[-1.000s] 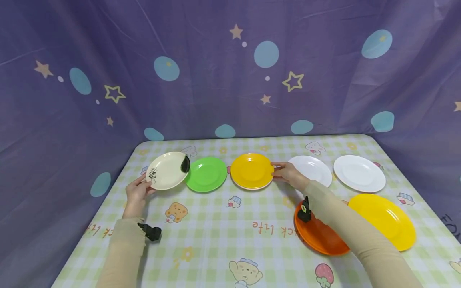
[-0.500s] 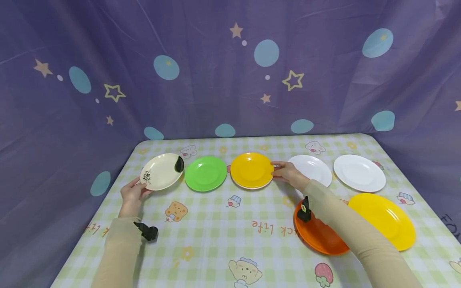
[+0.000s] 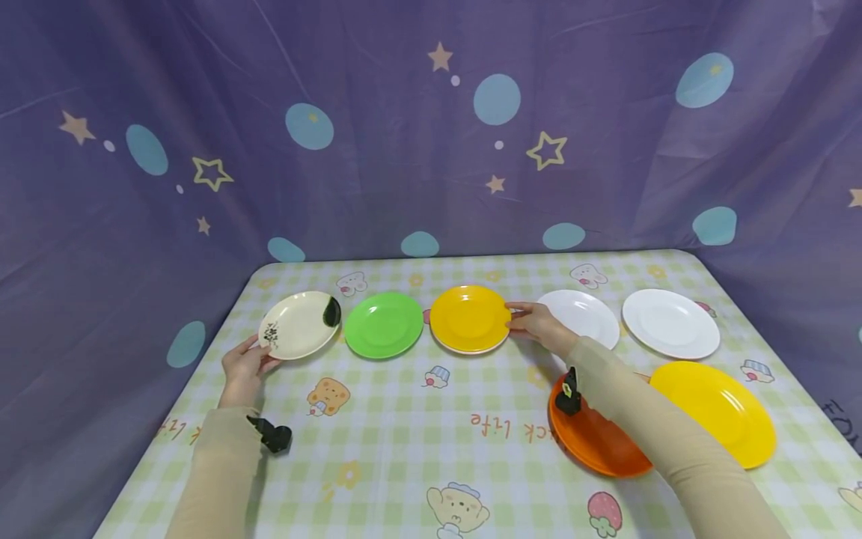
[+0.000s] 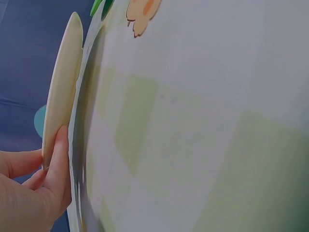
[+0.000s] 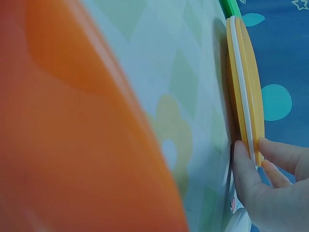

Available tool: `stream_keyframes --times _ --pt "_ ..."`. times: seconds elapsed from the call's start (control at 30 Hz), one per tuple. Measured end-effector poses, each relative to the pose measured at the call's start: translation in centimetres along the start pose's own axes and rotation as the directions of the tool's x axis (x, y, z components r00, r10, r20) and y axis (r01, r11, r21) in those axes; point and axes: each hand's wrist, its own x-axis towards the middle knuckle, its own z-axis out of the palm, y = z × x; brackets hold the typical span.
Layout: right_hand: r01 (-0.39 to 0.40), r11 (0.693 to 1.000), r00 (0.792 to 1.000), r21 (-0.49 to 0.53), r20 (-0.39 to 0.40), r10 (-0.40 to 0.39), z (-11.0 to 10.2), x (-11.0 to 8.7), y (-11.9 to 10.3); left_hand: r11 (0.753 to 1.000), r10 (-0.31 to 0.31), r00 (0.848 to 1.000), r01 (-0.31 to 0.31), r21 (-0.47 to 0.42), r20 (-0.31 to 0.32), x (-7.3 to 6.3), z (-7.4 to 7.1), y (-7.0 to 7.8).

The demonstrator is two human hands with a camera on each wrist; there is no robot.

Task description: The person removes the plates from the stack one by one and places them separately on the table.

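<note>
My left hand (image 3: 242, 365) pinches the near-left rim of a cream plate (image 3: 301, 327) that has a dark leaf patch and a small floral print. In the left wrist view this plate (image 4: 63, 87) appears edge-on, thumb on one face and fingers on the other. My right hand (image 3: 542, 328) pinches the right rim of a small yellow plate (image 3: 470, 319). Edge-on in the right wrist view, a white layer (image 5: 242, 87) shows between yellow layers there, like stacked plates. Between the two held plates lies a green plate (image 3: 384, 326).
Two white plates (image 3: 583, 313) (image 3: 671, 323) lie at the back right; my right hand partly covers the nearer one. An orange plate (image 3: 592, 442) lies under my right forearm, beside a large yellow plate (image 3: 715, 415). A checked cloth (image 3: 390, 464) covers the table; a purple curtain (image 3: 404, 202) hangs behind.
My left hand has moved left with the cream plate, which now sits apart from the green plate instead of overlapping its edge. My right hand and the yellow plate have stayed in place.
</note>
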Motion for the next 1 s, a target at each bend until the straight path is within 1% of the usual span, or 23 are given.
stream_keyframes --times 0.13,0.4,0.53,0.8,0.9,1.0 --pt "0.003 1.000 1.000 -0.006 -0.007 -0.003 0.1 -0.2 -0.1 1.000 0.004 1.000 -0.004 0.018 -0.008 0.2 0.0 -0.2" --pt "0.007 1.000 1.000 -0.004 -0.016 -0.007 -0.4 1.2 1.0 0.998 -0.010 1.000 0.010 0.065 -0.013 0.4 0.1 -0.5" --pt "0.010 1.000 1.000 -0.005 -0.016 -0.010 -0.6 1.5 1.4 0.997 -0.009 1.000 0.010 0.081 -0.016 0.5 0.1 -0.6" --pt "0.009 1.000 1.000 -0.010 -0.016 -0.009 -0.6 1.8 1.5 0.996 -0.037 0.999 0.040 0.077 -0.034 0.8 -0.1 -1.0" --pt "0.005 1.000 1.000 -0.007 -0.023 -0.006 -0.6 1.9 1.5 0.996 -0.033 0.999 0.036 0.076 -0.039 0.8 -0.1 -1.1" --pt "0.006 1.000 1.000 -0.007 -0.020 -0.006 -0.6 1.9 1.4 0.996 -0.023 0.998 0.028 0.082 -0.063 0.8 -0.1 -1.1"
